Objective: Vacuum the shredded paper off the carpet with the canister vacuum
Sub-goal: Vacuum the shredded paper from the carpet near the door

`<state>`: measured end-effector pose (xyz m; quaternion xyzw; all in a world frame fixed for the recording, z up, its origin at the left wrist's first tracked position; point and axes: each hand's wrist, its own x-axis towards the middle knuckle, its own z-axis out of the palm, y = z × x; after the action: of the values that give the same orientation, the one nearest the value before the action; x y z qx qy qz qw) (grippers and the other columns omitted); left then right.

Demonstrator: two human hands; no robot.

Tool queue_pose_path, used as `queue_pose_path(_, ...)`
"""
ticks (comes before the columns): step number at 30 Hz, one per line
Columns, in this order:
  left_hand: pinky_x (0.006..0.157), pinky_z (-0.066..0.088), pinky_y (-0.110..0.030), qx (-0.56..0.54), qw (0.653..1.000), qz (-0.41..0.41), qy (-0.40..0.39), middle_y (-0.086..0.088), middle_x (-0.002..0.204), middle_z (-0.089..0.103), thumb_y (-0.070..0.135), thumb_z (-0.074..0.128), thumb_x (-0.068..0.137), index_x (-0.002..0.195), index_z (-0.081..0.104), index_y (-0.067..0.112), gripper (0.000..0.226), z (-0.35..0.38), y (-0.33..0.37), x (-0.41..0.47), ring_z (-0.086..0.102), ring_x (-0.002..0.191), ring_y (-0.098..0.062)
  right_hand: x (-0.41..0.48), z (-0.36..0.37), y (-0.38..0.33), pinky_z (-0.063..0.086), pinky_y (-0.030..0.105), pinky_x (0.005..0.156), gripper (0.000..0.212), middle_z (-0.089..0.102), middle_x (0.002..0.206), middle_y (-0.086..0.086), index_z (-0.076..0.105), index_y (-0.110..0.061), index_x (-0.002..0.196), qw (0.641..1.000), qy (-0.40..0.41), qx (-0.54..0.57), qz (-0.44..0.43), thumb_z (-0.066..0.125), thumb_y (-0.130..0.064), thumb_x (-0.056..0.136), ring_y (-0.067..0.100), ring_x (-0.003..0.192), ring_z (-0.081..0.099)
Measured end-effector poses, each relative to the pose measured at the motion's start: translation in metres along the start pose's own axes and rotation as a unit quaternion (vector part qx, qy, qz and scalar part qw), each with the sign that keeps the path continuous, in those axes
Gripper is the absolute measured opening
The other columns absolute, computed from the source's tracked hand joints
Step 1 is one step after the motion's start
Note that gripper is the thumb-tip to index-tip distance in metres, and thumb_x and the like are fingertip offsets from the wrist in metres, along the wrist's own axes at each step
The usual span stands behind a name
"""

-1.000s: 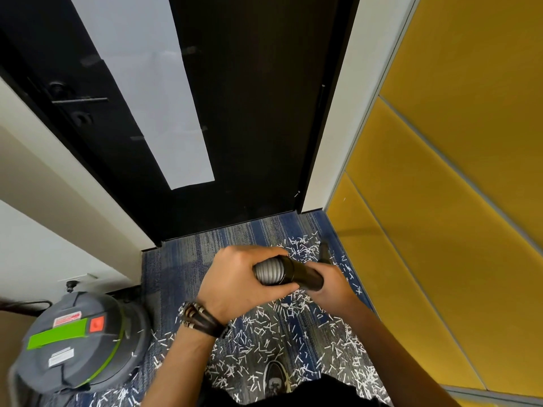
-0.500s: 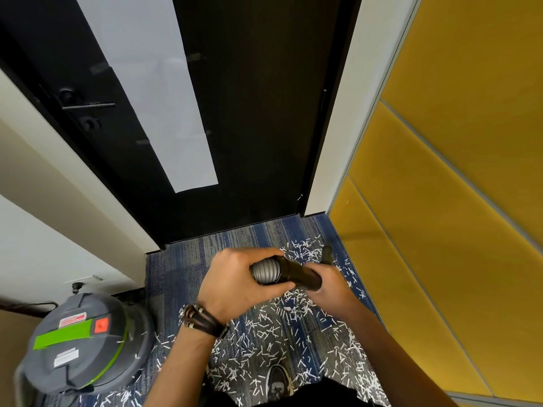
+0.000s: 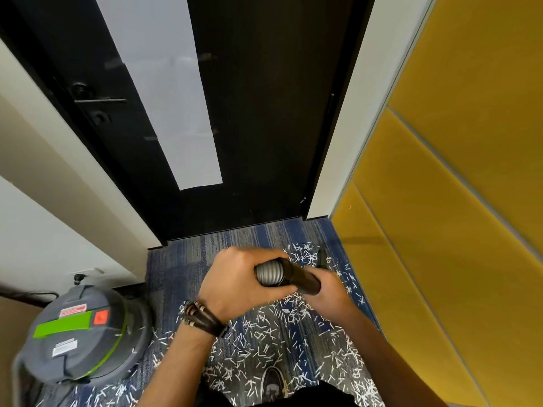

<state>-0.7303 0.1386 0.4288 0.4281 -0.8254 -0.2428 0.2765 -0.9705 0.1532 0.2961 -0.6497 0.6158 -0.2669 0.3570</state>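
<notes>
Both grip the hose (image 3: 269, 273): left hand (image 3: 235, 284) (ribbed part), right hand (image 3: 332, 292).

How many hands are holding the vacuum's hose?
2. The left hand grips the ribbed grey hose. The right hand grips the black tube joined to it, nearer the yellow wall.

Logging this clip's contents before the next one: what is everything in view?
canister vacuum: one, grey with green band, floor at left
hose: one, grey ribbed, centre
wand: one, black, joined to hose
shredded paper: many strips, white, scattered on carpet
carpet: one, blue-grey, floor
door: one, black, ahead
white sheet: one, on door
wall panels: several, yellow, right
shoe: one, dark, bottom centre
bracelets: several, dark, left wrist
left hand: grips hose
right hand: grips wand
</notes>
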Motion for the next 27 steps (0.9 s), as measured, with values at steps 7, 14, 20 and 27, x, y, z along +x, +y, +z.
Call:
queue_pose_path(7, 0.083, 0.061, -0.028, 0.013, 1.0, 0.011, -0.006, 0.021, 0.102, 0.077, 0.07, 0.075, 0.074, 0.119, 0.072, 0.04, 0.054, -0.007, -0.003, -0.005, 0.07, 0.092, 0.004, 0.0, 0.007, -0.007, 0.043, 0.012, 0.063, 0.021, 0.07, 0.08, -0.005, 0.073, -0.014, 0.1, 1.0, -0.015, 0.014, -0.016, 0.074, -0.001, 0.084, 0.003, 0.073, 0.064)
queue_pose_path(14, 0.084, 0.059, -0.022, -0.035, 0.999, 0.004, -0.019, 0.022, 0.104, 0.076, 0.067, 0.08, 0.073, 0.117, 0.074, 0.038, 0.053, -0.003, -0.007, -0.014, 0.07, 0.094, 0.008, -0.012, 0.01, 0.001, 0.045, 0.015, 0.063, 0.016, 0.07, 0.078, -0.004, 0.072, -0.016, 0.093, 0.999, -0.019, -0.022, -0.017, 0.075, -0.005, 0.082, 0.008, 0.071, 0.065)
queue_pose_path(20, 0.082, 0.06, -0.023, -0.011, 1.0, -0.01, 0.007, 0.025, 0.1, 0.075, 0.069, 0.076, 0.075, 0.118, 0.074, 0.04, 0.052, -0.006, -0.008, -0.021, 0.068, 0.09, 0.009, -0.007, 0.01, -0.009, 0.044, 0.019, 0.058, 0.012, 0.068, 0.074, -0.001, 0.071, -0.013, 0.089, 1.0, -0.016, -0.018, -0.015, 0.074, -0.004, 0.083, 0.011, 0.068, 0.062)
queue_pose_path(27, 0.084, 0.06, -0.022, -0.015, 1.0, -0.004, 0.01, 0.024, 0.102, 0.076, 0.068, 0.079, 0.073, 0.116, 0.077, 0.037, 0.053, -0.017, -0.006, -0.02, 0.069, 0.092, 0.008, -0.002, 0.015, -0.016, 0.045, 0.023, 0.059, 0.013, 0.068, 0.075, -0.001, 0.069, -0.011, 0.091, 0.999, -0.031, 0.002, -0.031, 0.072, -0.002, 0.083, 0.012, 0.066, 0.062)
